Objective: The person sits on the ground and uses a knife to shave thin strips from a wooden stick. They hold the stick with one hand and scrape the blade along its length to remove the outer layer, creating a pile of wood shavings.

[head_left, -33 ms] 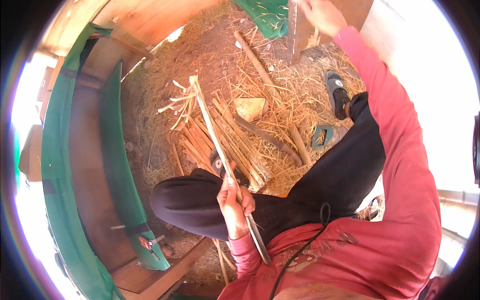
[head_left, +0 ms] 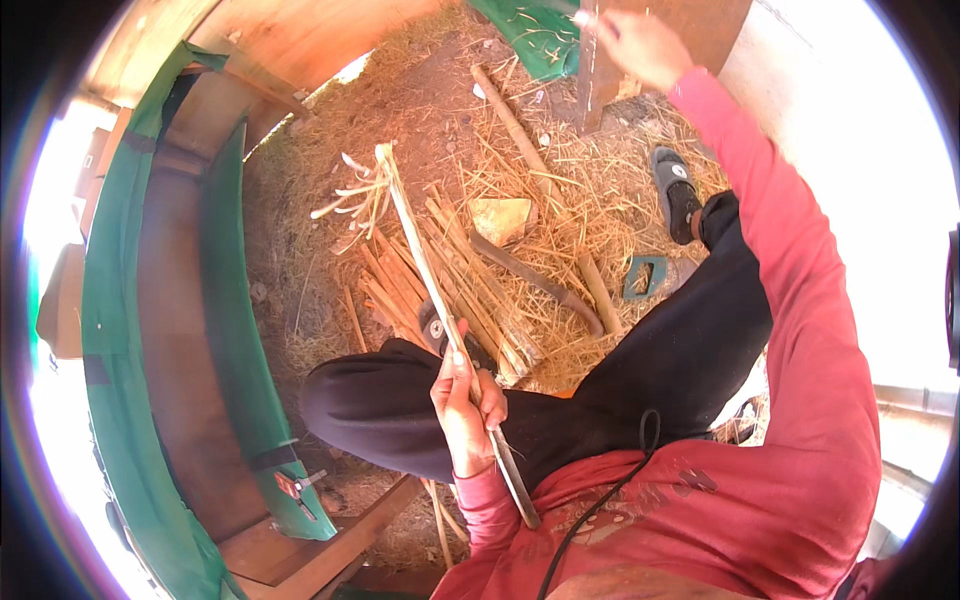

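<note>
Two hands apart, one strip in play

I am watching the left hand closing around a long split cane strip, gripping it near its lower end, just above the lap. The strip is running up and away over the straw floor, its far tip fraying beside pale curled shavings. It is looking light, thin and springy; I judge it will be whipping and bending if taken only at the end, so a hold nearer the middle would be steadying it. Its split edges are probably sharp and splintery.

The right hand is reaching far up to a wooden post, well apart from the strip; I cannot tell whether it is holding anything there.

More cane sticks are lying in a bundle under the strip, with a stone and a curved dark tool beside them. Open room is lying ahead over the straw; the green-edged board wall is crowding the left side, and the knees are hemming in the near space.
</note>
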Motion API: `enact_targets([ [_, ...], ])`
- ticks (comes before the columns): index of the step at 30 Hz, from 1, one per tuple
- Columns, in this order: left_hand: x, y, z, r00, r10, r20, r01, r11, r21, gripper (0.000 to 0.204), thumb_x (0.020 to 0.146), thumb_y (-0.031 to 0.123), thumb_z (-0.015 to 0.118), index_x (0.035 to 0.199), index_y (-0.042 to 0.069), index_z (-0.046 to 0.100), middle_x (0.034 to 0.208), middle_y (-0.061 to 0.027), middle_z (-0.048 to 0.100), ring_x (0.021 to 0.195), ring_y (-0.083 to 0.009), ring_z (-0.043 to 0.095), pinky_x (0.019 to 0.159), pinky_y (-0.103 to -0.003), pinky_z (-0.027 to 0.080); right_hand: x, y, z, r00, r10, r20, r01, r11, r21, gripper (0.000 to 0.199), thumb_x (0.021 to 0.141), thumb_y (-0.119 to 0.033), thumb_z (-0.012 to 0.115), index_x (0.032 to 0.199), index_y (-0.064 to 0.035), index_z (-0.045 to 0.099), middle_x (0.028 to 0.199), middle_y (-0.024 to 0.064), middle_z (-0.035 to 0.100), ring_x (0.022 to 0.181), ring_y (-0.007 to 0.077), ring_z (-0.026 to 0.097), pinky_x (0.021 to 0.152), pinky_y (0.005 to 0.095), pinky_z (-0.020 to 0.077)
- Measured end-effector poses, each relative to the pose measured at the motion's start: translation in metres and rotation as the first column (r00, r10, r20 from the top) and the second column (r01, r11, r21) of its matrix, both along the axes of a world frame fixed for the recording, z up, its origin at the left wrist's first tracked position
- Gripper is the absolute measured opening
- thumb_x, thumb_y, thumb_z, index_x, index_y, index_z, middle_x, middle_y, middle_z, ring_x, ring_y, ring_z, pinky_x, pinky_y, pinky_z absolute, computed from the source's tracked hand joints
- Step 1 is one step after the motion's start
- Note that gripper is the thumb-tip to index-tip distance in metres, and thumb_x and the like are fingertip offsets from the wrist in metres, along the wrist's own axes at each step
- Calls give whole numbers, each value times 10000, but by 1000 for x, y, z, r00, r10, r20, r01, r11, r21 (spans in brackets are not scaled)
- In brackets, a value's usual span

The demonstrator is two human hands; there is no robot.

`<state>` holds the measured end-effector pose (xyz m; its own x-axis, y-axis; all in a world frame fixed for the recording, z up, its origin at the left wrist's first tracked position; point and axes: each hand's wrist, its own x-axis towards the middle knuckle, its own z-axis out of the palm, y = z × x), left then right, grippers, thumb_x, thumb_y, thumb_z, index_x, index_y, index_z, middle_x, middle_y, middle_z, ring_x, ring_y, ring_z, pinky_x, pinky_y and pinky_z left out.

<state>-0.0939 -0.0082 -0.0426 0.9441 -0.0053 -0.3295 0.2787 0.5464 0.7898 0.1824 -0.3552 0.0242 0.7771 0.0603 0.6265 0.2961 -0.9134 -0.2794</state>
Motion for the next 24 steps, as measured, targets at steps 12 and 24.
enact_targets([
  [12, 5, -34, 19, 997, -52, 55, 47, 995, 92, 436, 1012, 121, 487, 1438, 54, 424, 520, 12, 452, 369, -59, 370, 324, -209, 305, -104, 114, -19, 673, 705, -223, -738, 659, -145, 432, 929, -518, 560, 843, -94, 545, 466, 62, 487, 390, 239, 524, 407, 416, 414],
  [24, -2, -45, 22, 982, -191, 8, 191, 979, -68, 426, 1056, 269, 385, 1390, 9, 433, 450, 3, 377, 315, -73, 302, 303, -225, 267, -63, 88, -23, 864, 481, -151, -490, 871, -30, 324, 921, -412, 620, 1008, -101, 651, 566, 130, 563, 472, 324, 560, 453, 416, 431],
])
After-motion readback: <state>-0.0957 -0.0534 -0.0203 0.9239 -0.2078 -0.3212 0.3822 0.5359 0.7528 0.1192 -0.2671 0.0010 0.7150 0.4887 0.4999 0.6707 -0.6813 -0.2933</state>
